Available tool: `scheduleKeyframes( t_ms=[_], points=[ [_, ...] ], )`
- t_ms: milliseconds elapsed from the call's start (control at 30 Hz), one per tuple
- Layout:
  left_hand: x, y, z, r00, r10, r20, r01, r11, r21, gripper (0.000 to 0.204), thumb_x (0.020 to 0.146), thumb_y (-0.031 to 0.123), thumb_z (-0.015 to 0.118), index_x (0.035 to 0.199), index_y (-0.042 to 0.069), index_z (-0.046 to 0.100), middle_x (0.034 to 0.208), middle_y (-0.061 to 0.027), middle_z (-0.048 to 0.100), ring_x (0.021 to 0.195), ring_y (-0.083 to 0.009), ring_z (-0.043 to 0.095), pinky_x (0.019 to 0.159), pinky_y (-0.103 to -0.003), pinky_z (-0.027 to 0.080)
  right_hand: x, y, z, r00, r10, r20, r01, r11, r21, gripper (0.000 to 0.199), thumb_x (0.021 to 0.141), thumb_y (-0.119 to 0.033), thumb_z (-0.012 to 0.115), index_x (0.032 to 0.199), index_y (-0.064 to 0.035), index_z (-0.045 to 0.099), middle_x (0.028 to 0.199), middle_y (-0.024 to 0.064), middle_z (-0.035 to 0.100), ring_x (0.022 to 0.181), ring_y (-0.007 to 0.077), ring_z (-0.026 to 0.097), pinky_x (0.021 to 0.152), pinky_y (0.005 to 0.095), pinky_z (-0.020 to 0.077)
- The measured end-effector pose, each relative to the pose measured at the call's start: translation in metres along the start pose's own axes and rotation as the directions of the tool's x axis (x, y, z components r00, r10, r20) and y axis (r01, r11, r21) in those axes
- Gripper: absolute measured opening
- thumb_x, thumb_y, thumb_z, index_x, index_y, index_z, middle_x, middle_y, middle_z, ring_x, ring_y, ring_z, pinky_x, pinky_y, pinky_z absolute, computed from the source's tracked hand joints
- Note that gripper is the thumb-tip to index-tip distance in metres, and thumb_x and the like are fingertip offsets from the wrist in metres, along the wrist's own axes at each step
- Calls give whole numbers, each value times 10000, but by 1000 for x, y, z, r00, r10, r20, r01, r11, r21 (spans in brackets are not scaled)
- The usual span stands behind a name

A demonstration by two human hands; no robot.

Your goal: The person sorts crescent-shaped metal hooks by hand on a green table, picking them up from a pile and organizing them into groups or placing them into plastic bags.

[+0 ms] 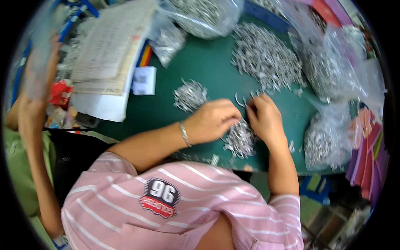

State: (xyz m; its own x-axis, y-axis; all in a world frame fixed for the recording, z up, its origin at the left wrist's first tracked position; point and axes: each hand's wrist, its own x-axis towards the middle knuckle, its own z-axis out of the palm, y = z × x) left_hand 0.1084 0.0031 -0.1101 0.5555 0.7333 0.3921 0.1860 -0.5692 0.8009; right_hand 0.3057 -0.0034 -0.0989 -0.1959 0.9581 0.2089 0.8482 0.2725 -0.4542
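Note:
Over a small pile of silvery metal pieces (241, 139) near the table's front edge, my left hand (213, 121) is closed, thumb and fingers pinched together at the pile's far left side. What sits between those fingertips is too small to name. My right hand (265, 117) faces it from the right, its fingers curled inward and down by a few loose curved pieces (240, 100). Whether anything is in its fingertips is hidden. A second small pile of metal pieces (190, 96) lies beyond my left hand. A much larger heap (266, 56) spreads farther back on the green tabletop (166, 79).
Clear bags of metal pieces stand at the back (204, 18) and right (321, 141). Papers (110, 54) and a small white box (144, 81) lie at the left. Another person's arm (35, 125) is at the far left. Pink and purple folders (366, 158) hang at the right.

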Motion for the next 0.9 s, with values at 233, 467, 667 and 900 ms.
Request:
scheduleKeyframes(
  t_ms=[233, 467, 667, 900],
  points=[
    [-3, 4, 0, 987, -48, -154, 41, 998, -47, 292, 810, 18, 656, 1093, 23, 585, 1041, -135, 541, 898, -228, 594, 735, -315, 502, 0, -11, -13, 994, -73, 83, 24, 875, 483, 65, 759, 29, 647, 783, 5, 591, 741, 109, 588, 631, 201, 579, 586, 296, 471],
    [-4, -10, 7, 993, 12, -117, -18, 998, -58, 124, 812, 28, 661, 921, 10, 606, 945, -120, 576, 823, -274, 600, 725, -335, 494, -8, -13, -8, 983, -178, 45, 121, 812, 572, 98, 747, 52, 661, 788, 13, 581, 765, 73, 596, 627, 147, 536, 572, 257, 435],
    [-2, 6, 2, 971, -161, -178, 127, 974, -189, 136, 843, 15, 640, 973, 7, 603, 952, -86, 582, 832, -174, 609, 718, -285, 493, -7, -2, -10, 973, -229, 38, 189, 876, 445, 113, 739, 45, 674, 814, 11, 596, 784, 94, 591, 667, 171, 550, 609, 268, 444],
    [-32, 17, -40, 870, -492, -12, 177, 335, -926, 235, 974, 149, 503, 1136, -10, 566, 1050, -132, 642, 937, -186, 628, 773, -275, 516, 1, -7, -15, 999, -41, 1, 34, 832, 553, 85, 798, -2, 665, 876, 11, 634, 825, 69, 609, 738, 146, 575, 637, 262, 453]
  ],
)
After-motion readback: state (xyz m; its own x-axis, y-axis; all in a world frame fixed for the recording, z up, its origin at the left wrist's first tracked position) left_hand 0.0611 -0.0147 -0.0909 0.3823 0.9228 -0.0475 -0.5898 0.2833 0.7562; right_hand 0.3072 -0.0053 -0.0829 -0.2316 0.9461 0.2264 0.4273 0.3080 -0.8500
